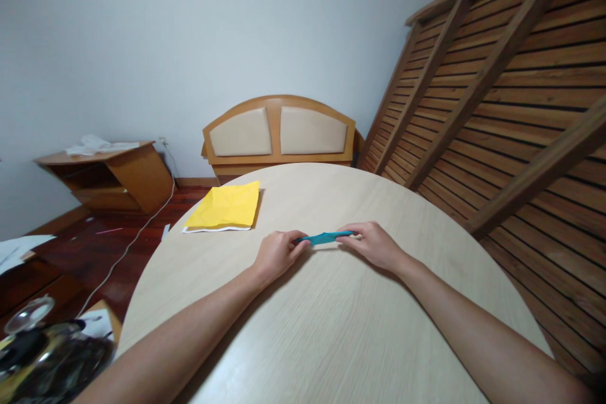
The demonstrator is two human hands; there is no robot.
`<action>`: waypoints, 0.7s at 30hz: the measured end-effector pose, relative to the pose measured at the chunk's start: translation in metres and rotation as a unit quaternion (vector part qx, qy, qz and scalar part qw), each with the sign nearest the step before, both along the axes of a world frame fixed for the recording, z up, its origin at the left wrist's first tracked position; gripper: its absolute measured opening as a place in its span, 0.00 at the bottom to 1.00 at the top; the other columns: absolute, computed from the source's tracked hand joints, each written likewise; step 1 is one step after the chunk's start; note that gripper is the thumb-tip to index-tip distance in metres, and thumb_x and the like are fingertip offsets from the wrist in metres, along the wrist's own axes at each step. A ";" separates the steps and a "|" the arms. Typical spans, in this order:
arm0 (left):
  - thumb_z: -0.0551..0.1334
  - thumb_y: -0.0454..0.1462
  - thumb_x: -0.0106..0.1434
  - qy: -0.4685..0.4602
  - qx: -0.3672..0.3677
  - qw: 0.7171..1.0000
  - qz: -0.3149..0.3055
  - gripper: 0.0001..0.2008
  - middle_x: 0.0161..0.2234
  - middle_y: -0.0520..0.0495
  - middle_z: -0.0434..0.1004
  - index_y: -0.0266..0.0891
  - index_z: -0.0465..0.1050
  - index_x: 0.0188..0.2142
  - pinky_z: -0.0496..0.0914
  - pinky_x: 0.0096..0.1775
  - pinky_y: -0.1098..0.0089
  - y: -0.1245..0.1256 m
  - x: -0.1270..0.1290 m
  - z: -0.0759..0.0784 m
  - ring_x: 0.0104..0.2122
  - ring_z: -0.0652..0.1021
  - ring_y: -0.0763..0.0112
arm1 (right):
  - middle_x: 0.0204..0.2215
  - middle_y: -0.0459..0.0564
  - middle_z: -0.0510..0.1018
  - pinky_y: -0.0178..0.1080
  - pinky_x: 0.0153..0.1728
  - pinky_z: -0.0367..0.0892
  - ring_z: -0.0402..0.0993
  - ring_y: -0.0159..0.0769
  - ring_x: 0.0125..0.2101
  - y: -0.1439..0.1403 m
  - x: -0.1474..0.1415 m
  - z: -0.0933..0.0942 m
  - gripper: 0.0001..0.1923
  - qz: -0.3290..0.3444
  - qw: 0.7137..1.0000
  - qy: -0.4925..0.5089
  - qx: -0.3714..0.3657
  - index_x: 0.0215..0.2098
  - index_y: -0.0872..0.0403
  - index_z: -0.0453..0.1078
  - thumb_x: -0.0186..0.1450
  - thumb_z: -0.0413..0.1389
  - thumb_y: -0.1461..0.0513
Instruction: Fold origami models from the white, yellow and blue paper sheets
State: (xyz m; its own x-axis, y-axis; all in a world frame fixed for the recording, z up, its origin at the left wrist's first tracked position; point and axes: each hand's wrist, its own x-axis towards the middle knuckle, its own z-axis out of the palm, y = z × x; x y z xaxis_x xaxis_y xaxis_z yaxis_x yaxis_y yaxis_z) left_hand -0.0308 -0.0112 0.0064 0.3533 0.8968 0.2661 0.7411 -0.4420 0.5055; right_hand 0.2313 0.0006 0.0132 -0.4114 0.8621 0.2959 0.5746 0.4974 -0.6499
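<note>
A narrow teal strip, apparently folded, is stretched between my hands just above the round table. Whether it is paper or cloth I cannot tell. My left hand pinches its left end between thumb and fingers. At the other end, my right hand grips it the same way, thumb below and fingers on top. To the left and beyond my left hand lies a yellow sheet, creased, with a white edge showing beneath its near side.
Behind the table stands a wooden headboard with cream panels. Large slatted wooden boards lean along the right side. On the left are a low wooden cabinet, a white cable across the floor and clutter.
</note>
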 end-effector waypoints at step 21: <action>0.49 0.49 0.73 -0.031 -0.065 0.995 0.073 0.26 0.23 0.49 0.78 0.41 0.79 0.29 0.60 0.29 0.69 0.000 0.001 0.003 0.24 0.75 0.68 | 0.39 0.49 0.82 0.40 0.41 0.68 0.78 0.40 0.39 -0.012 -0.009 0.004 0.08 0.067 0.992 -0.074 0.071 0.44 0.49 0.74 0.71 0.54 0.59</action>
